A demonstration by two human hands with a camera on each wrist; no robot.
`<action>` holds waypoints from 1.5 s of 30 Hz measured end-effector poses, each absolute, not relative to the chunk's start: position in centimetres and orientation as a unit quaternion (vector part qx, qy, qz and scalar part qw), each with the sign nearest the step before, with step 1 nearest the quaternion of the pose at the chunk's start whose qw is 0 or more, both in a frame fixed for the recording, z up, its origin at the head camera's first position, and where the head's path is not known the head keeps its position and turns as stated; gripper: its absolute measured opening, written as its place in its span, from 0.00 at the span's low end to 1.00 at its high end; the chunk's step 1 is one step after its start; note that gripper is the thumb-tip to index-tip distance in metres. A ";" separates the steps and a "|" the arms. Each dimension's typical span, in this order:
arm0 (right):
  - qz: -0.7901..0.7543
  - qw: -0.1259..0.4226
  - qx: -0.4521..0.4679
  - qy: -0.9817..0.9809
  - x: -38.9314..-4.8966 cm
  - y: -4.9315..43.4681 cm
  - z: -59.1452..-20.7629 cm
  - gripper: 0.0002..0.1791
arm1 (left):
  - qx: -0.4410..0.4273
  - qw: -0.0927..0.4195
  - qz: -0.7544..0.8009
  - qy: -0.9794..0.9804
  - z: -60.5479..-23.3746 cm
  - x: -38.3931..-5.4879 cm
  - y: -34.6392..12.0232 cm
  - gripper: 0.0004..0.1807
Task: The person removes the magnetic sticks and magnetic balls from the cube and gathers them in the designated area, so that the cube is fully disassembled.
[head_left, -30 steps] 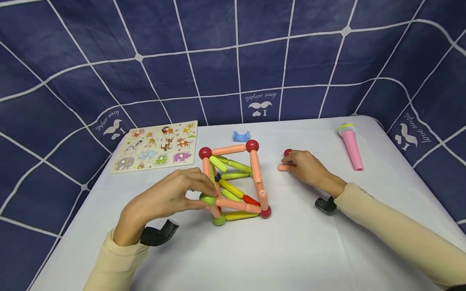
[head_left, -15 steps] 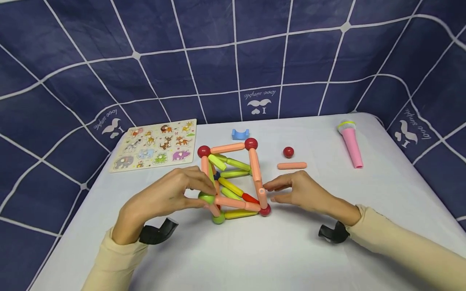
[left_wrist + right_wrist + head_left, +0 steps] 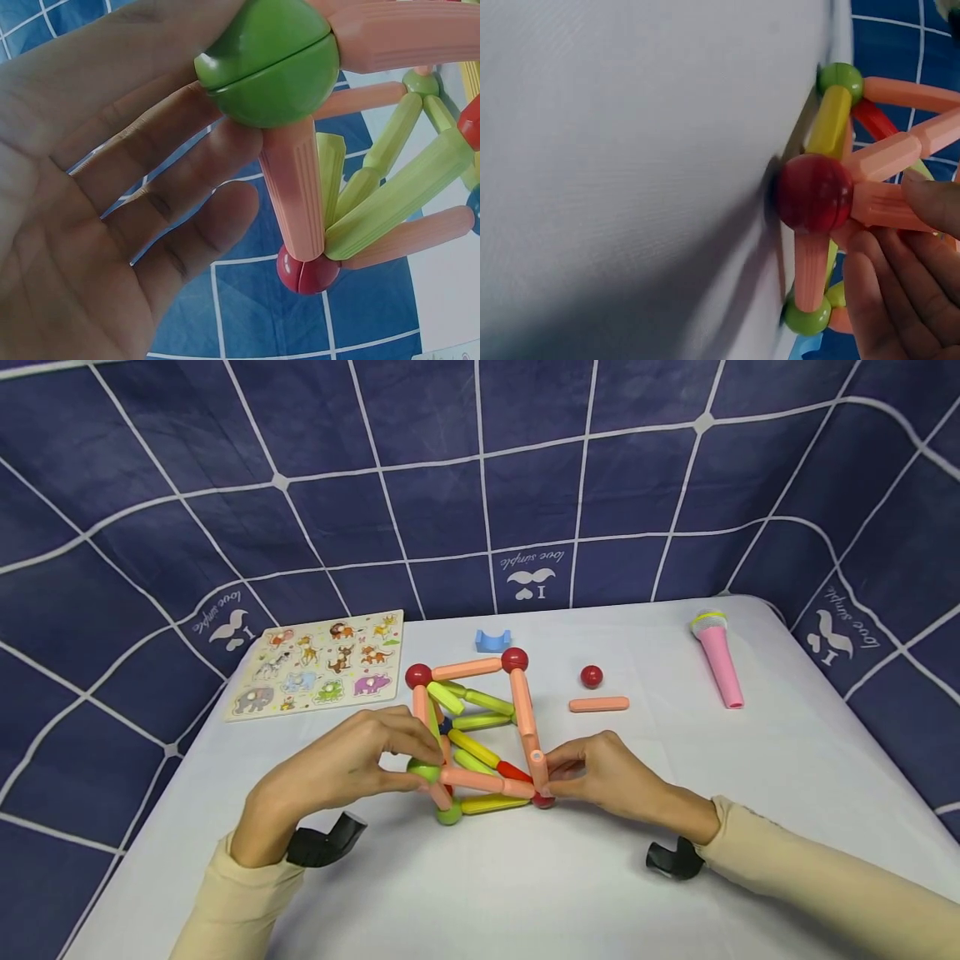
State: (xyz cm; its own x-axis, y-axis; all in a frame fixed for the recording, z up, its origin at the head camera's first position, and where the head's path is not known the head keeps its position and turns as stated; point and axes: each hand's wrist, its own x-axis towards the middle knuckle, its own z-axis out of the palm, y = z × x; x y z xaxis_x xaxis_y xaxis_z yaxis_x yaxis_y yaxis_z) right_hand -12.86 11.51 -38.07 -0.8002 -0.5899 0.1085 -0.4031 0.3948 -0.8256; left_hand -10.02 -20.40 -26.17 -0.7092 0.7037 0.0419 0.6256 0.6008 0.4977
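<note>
A frame of magnetic rods and balls stands on the table in front of me. My left hand (image 3: 358,762) pinches the green ball (image 3: 274,64) at its near left upper corner; two salmon rods meet that ball. At the near right lower corner is a red ball (image 3: 815,193). Just above it, my right hand (image 3: 615,777) pinches an upright salmon rod (image 3: 537,768) between thumb and fingers; the rod's top end has no ball on it. A salmon rod (image 3: 480,779) slopes from the green ball down toward this corner. Yellow-green, yellow and red rods fill the inside.
A loose red ball (image 3: 592,677) and a loose salmon rod (image 3: 598,704) lie right of the frame. Behind it sits a blue curved block (image 3: 492,642). An animal puzzle board (image 3: 318,664) lies at the left, a pink toy microphone (image 3: 722,660) at the right.
My right hand has left the loose salmon rod beside the red ball, come left and nearer, and taken hold of the upright rod. The left hand stays on the green ball.
</note>
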 end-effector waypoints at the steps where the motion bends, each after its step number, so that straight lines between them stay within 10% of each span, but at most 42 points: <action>1: -0.460 0.100 -0.301 0.829 -12.9 11.5 -38.1 0.13 | 0.373 0.078 0.246 0.891 -26.2 -10.0 -20.4 0.14; 16: -0.418 0.092 -0.303 0.852 -13.3 12.7 -38.0 0.08 | 0.375 0.075 0.250 0.889 -26.2 -10.0 -20.5 0.14; 27: -0.270 -0.051 -0.291 0.917 -17.0 16.2 -37.8 0.14 | 0.373 0.072 0.246 0.892 -26.4 -9.9 -20.6 0.14; 45: -0.195 -0.032 -0.279 0.940 -19.4 17.8 -39.0 0.13 | 0.372 0.073 0.258 0.889 -26.5 -10.0 -20.6 0.15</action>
